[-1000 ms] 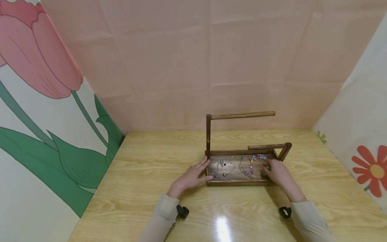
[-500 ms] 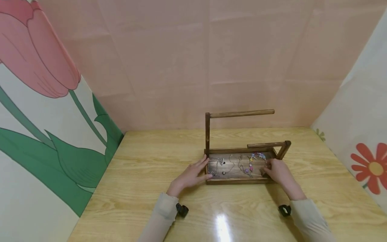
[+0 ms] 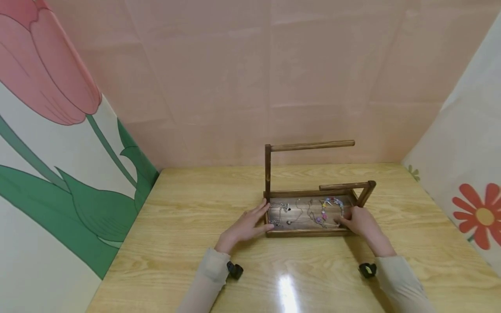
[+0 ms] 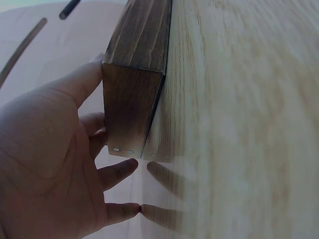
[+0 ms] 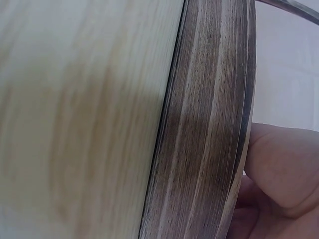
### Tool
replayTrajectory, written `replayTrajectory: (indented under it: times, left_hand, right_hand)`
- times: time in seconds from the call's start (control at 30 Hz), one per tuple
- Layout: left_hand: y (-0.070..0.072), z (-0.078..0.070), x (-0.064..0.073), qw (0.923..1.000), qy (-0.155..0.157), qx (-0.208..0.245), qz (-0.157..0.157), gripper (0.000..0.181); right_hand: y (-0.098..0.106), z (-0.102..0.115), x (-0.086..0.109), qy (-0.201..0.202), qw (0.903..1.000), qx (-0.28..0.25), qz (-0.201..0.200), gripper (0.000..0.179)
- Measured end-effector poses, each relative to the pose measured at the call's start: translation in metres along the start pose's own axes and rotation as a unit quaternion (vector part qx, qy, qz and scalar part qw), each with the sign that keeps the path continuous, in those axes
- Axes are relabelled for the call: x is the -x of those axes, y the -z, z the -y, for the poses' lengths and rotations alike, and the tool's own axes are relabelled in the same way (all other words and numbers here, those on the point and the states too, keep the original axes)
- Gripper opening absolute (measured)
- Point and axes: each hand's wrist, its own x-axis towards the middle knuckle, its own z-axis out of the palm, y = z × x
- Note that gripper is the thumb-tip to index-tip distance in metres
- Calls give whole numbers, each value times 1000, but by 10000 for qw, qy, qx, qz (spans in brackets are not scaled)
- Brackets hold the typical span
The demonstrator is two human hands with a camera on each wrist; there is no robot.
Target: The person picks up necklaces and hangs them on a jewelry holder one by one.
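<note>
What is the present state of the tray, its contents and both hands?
Wooden tray: upright on the table, open-topped.
Silver chain: lying partly bunched.
Thin chains: lying loosely in wavy lines.
Beaded string: lying in a loose curve.
Left hand: fingers spread, touching the tray's end.
Right hand: in the tray's other end, at the beaded string; grip unclear.

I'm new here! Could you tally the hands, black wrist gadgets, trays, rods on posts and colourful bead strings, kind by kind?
Hands: 2 (left hand, right hand)
Black wrist gadgets: 2 (left gadget, right gadget)
Trays: 1 (wooden tray)
Rods on posts: 2 (upper rod, lower rod)
Bead strings: 1 (colourful bead string)
Total: 8
</note>
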Motion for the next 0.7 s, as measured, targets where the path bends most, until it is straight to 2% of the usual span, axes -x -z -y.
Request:
replayTrajectory:
  times: [0.23,0.53,0.7]
  left_hand:
    - [2,-1,1,10000,-4,71,19,74]
    - [1,0,1,9999,-19,112,25,74]
    - [1,-1,1,9999,4,106,39,74]
  right_hand:
    - [3,0,-1,-149,9997,-153,137,55]
    - [3,-3,-3,-311,9983,-394,295,44]
    - [3,-6,-2,-303,9980,-490,253,32]
